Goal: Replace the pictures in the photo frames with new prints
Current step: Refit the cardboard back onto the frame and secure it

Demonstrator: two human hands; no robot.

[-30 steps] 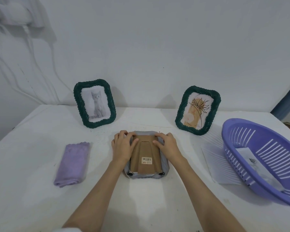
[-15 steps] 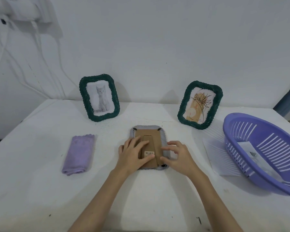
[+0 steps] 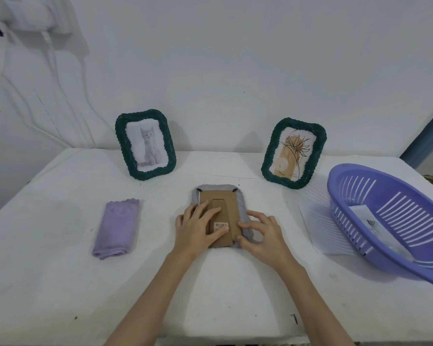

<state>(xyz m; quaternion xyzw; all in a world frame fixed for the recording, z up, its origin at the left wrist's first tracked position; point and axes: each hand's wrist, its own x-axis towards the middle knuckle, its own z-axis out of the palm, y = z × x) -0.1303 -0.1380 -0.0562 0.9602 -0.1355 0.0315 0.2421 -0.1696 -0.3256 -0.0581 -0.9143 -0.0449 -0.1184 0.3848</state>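
Green frames (image 3: 145, 144) flank face-down frame (image 3: 219, 216); basket (image 3: 390, 218) right.

One head-worn camera looks forward and down across the white table (image 3: 60, 283), close above it.

- A small white barcode sticker (image 3: 221, 225) sits on the brown cardboard back of the face-down frame (image 3: 219, 196); its bars show, but the digits are too small to read.
- The paper (image 3: 363, 216) in the purple basket (image 3: 345, 176) carries a dark mark that cannot be read.
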